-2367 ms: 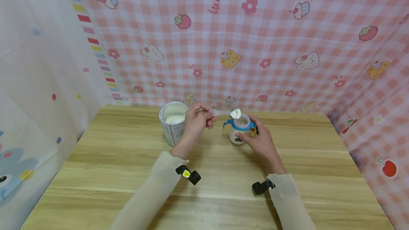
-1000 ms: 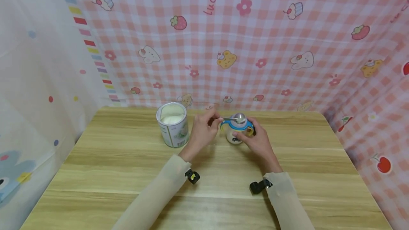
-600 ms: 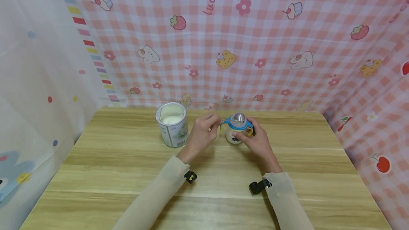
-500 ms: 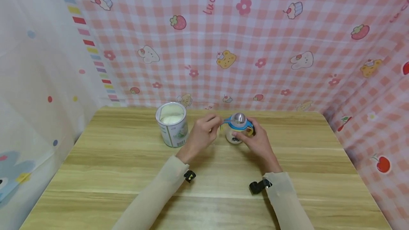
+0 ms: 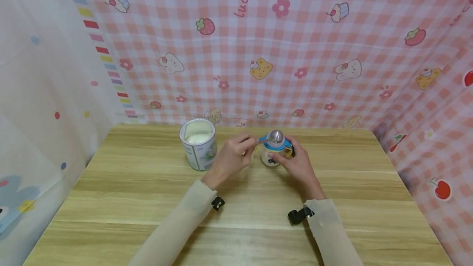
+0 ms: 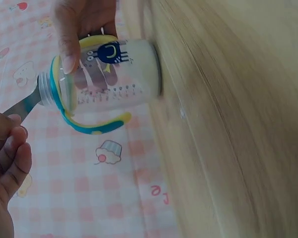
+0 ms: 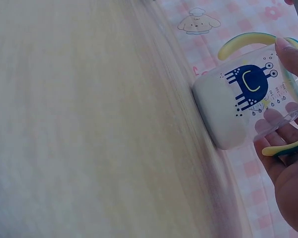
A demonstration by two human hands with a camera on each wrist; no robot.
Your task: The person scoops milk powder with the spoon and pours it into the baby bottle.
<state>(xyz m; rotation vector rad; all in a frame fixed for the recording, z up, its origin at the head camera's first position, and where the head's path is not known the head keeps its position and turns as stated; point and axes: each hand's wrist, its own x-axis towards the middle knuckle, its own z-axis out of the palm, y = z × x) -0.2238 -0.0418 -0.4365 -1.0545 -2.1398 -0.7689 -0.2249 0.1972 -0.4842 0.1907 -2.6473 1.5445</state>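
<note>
My left hand (image 5: 236,151) pinches the handle of a metal spoon (image 5: 275,136), whose bowl is turned over with its back up at the mouth of a baby bottle. The clear baby bottle (image 6: 109,74) stands upright on the table, with a blue and yellow two-handled collar, a dark blue cartoon creature and white contents at the bottom. My right hand (image 5: 299,161) grips the bottle from its right side, thumb in front and fingers behind. In the right wrist view the bottle (image 7: 243,99) shows its lower body, and the spoon is out of sight.
A tall open can of white powder (image 5: 199,147) stands left of my left hand. The wooden table (image 5: 258,241) ends at the back against a pink checked cloth (image 5: 236,52). A white dotted cloth (image 5: 44,73) hangs on the left.
My left hand has brought the spoon, heaped with white powder at first, over the bottle's mouth and turned it bowl-down. My right hand has kept its grip on the bottle.
</note>
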